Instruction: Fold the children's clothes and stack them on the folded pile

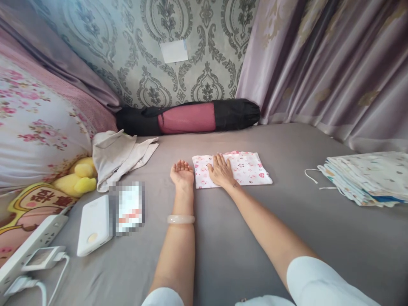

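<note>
A folded white cloth (pixel 247 170) printed with pink hearts and small flowers lies flat on the grey bed sheet (pixel 242 255). My right hand (pixel 220 171) rests palm down on the left half of it, fingers stretched out and pressing the fabric. Just beyond the cloth's left edge, my left hand (pixel 182 173) lies palm up on the sheet, its fingers loosely bent and nothing in them. A pale bangle circles the left wrist. The underside of the cloth and its inner layers are hidden.
Folded printed cloths with white cords (pixel 366 178) are stacked at the right. On the left are a crumpled beige cloth (pixel 117 155), a white power bank (pixel 94 225), a blurred-out item (pixel 130 208) and a power strip (pixel 47 233). A black and pink roll bag (pixel 188 118) lies along the wall.
</note>
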The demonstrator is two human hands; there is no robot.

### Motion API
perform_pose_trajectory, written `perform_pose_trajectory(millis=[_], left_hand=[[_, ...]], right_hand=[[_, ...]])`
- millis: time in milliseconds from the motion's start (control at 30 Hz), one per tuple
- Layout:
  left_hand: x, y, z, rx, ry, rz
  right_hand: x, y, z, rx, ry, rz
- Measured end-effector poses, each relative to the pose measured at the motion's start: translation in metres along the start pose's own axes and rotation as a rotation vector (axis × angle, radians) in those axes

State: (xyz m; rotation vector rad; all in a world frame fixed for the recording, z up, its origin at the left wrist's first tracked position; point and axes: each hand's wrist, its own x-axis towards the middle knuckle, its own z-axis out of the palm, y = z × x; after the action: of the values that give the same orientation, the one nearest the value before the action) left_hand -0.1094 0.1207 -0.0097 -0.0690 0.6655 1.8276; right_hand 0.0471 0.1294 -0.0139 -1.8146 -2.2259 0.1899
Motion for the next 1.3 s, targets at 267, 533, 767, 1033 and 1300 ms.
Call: perform_pose_trajectory(millis=[267,533,767,1033,1300], left_hand=[[-0.011,0.001,0.009,-0.101,0.071,-0.042],[-0.011,0.002,0.008,-0.076,0.049,-0.027],[-0.01,0.002,0.009,-0.094,0.065,-0.035],[-0.017,0.007,0.012,-0.136,-0.162,0.069],[-0.016,0.01,0.009,-0.026,-0.261,0.138]], right_hand=[[0.002,-0.004,-0.004,0.008,-0.013,0.003],[0.001,-0.025,0.003,0.041,0.04,-0.109],[0.0,-0.023,0.007,0.04,0.029,-0.105],[0.005,-0.049,-0.001,0.054,0.031,-0.216],[0.006,-0.059,0.011,0.073,0.012,-0.259]])
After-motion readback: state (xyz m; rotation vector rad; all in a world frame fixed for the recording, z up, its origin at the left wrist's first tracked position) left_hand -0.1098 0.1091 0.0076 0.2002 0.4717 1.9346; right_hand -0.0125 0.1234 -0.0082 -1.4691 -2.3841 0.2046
